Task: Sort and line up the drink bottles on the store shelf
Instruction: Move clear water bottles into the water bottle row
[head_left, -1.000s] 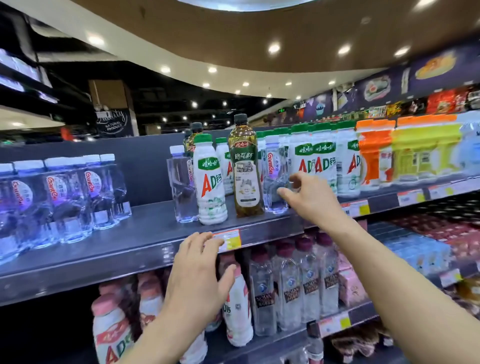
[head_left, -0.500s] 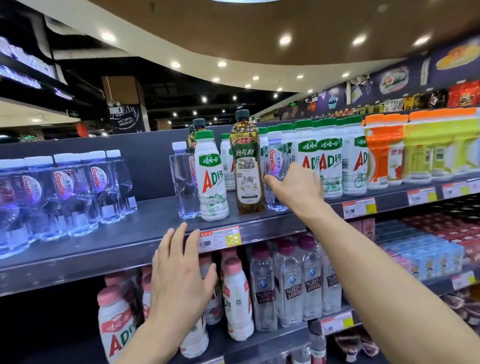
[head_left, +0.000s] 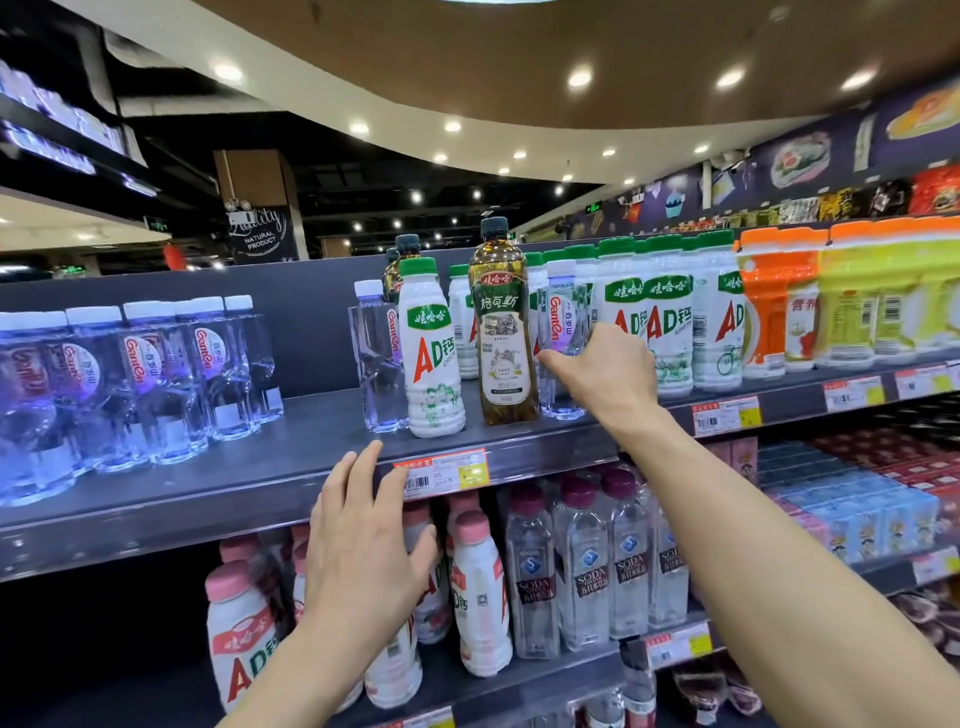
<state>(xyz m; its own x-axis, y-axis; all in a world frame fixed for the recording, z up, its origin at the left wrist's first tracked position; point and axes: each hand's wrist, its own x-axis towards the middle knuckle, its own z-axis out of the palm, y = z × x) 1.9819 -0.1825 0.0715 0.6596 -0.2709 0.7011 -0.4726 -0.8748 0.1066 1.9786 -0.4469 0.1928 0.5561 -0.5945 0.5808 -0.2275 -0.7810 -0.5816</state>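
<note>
Hovering before shelf edge: left hand, fingers spread, empty. Standing upright above: white AD bottle, then amber bottle. Gripping clear water bottle just right of amber bottle: right hand, thumb across front.

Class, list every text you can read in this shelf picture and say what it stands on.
"Ganten": clear water bottles.
"AD钙": white green-capped bottle.
"格瓦斯": amber bottle.
"SODA": maroon-capped bottles.
"NATURAL PRODUCT": black hanging sign.
Price tags: too small to read.
</note>
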